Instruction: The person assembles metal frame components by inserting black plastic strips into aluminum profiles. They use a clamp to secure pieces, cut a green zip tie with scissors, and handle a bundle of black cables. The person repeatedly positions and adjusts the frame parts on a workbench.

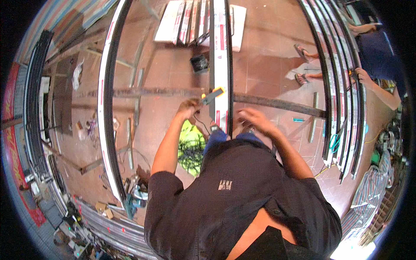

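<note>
In front of me a long frame bar, black with white protective film, runs away from my body. My left hand is closed at its left side, fingers at the lower end of a small yellow-and-grey tool that slants over the bar. The tool's exact kind is not clear. A thin dark cord hangs below this hand. To the right of the bar, my right hand has loosely bent, parted fingers with nothing visible in them. Behind my left wrist, a bright yellow-green bundle with dark netting or cord is on the floor.
A dark crossbar passes under the bars. Another long bar stands left; several more lie right, where a co-worker's hand touches one. Bars on a white board and a black box are ahead. Tools clutter the lower left.
</note>
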{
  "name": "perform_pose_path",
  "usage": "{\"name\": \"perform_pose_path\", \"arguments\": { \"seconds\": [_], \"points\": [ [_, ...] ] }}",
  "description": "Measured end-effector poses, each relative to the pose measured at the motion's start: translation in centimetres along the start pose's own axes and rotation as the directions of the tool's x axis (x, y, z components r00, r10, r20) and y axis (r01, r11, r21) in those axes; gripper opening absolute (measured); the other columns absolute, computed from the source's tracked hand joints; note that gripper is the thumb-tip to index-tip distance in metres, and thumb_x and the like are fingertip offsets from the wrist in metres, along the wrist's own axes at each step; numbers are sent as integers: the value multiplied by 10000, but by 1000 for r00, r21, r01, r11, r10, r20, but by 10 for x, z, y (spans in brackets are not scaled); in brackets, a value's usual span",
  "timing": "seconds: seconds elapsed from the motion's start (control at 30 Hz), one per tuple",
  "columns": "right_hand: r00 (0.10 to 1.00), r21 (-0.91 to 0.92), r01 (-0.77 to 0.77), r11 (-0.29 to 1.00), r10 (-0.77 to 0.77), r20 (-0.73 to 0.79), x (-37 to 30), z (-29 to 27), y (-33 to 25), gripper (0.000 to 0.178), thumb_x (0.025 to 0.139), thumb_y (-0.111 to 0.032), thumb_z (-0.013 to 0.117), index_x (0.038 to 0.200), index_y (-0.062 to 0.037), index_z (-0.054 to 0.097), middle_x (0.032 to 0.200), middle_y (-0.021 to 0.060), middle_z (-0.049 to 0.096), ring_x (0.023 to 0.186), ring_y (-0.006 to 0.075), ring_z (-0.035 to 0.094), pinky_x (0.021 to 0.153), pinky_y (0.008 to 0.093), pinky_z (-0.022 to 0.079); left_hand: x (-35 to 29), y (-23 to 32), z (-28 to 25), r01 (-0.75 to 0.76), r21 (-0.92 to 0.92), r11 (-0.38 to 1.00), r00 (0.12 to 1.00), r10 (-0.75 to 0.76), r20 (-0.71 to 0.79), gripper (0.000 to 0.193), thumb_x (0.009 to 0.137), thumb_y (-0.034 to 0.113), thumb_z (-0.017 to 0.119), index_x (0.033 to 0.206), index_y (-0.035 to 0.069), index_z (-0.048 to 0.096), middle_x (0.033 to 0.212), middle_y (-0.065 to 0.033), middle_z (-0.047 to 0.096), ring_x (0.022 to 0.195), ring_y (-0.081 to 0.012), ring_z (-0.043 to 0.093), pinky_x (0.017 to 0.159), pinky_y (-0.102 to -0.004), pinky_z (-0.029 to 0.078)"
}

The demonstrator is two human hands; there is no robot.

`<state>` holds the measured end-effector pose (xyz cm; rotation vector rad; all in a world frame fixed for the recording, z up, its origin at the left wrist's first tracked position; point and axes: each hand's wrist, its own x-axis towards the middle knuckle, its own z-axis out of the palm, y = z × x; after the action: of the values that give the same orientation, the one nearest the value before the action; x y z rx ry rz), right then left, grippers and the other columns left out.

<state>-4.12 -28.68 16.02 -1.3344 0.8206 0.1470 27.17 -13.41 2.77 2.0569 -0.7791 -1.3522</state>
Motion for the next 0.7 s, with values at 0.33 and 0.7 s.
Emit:
{"name": "perform_pose_path", "arguments": {
  "seconds": [0.33, 0.7],
  "points": [
    [985, 456, -134, 880, 169, -35, 32, 66, -20, 463, 1036, -465, 604, 1208, -34, 615, 941, 73, 699, 735, 168, 665, 600, 333, 543, 21, -32, 16, 8, -149, 989, 999, -1, 45, 420, 866, 412, 822, 788, 6, 743, 688, -23, 669, 623, -141, 609, 616, -309, 481],
    [895, 699, 143, 701, 209, -393, 13, 35, 5, 322, 976, -308, 688, 1066, 1, 676, 881, 96, 713, 715, 192, 692, 650, 341, 578, -19, -59, 95, -168, -744, 647, 958, -70, -277, 356, 1003, 322, 693, 844, 8, 739, 752, -38, 683, 616, -114, 586, 561, -315, 473]
  ]
}}
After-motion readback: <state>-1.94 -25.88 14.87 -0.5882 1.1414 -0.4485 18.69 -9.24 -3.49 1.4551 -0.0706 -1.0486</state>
